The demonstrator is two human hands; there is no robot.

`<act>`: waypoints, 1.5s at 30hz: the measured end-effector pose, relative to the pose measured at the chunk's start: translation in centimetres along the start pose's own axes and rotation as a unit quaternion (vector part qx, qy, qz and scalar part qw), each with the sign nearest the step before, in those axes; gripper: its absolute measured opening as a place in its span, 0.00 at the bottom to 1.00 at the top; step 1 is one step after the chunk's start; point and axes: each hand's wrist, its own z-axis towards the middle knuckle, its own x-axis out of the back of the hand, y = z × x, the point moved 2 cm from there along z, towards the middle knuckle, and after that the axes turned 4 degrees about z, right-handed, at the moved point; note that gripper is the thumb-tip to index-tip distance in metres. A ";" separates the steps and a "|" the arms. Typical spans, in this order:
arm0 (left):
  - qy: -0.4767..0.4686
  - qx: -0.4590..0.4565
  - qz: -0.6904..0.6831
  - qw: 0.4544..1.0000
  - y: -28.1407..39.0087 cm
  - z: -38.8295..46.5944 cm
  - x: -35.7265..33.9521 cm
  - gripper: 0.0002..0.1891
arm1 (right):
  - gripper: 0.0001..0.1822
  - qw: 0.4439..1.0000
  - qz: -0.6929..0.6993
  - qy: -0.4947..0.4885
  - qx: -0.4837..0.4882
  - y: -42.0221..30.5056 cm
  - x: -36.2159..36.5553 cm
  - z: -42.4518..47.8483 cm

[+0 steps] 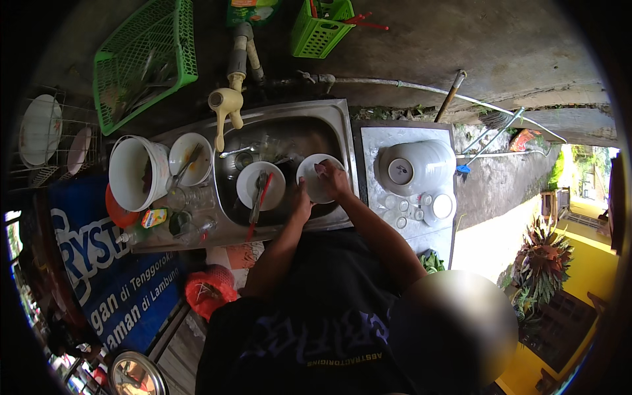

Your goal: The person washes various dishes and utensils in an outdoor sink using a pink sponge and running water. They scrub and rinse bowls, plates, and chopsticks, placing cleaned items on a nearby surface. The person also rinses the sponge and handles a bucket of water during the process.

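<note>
My left hand point(302, 198) grips the near left rim of a white bowl point(310, 173), tilted over the right side of a stainless steel sink point(316, 129). Inside that bowl, my right hand point(336, 180) has its fingers closed around a small pinkish piece point(320, 169), too small to identify. Left of it in the basin is another white bowl point(247, 186) with metal cutlery point(257, 197) and a red straw-like stick point(266, 190) across it. Behind these lie some glassware point(243, 160) and a spoon point(236, 152). A cream plastic tap point(227, 101) juts out over the basin's back left edge.
Left on the drainboard are a white bucket point(131, 173), a stained bowl point(190, 165) with a fork, glasses point(182, 198) and a bottle point(154, 218). Stacked bowls point(419, 165) and upturned glasses point(402, 206) occupy the right-hand table point(370, 148). Green baskets point(190, 74) stand behind.
</note>
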 end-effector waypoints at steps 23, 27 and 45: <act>0.097 -0.023 -0.055 0.994 -1.0 1.6 1.5 0.27 | 0.37 0.994 -0.088 -0.065 0.030 2.7 0.3 -0.7; 0.103 0.012 -0.030 0.994 -1.6 2.0 2.3 0.28 | 0.39 0.996 -0.058 -0.064 -0.027 2.2 1.1 -0.9; 0.180 -0.410 0.637 0.627 10.8 -13.0 7.6 0.18 | 0.42 0.984 0.088 -0.031 -0.149 -0.4 -3.4 -4.3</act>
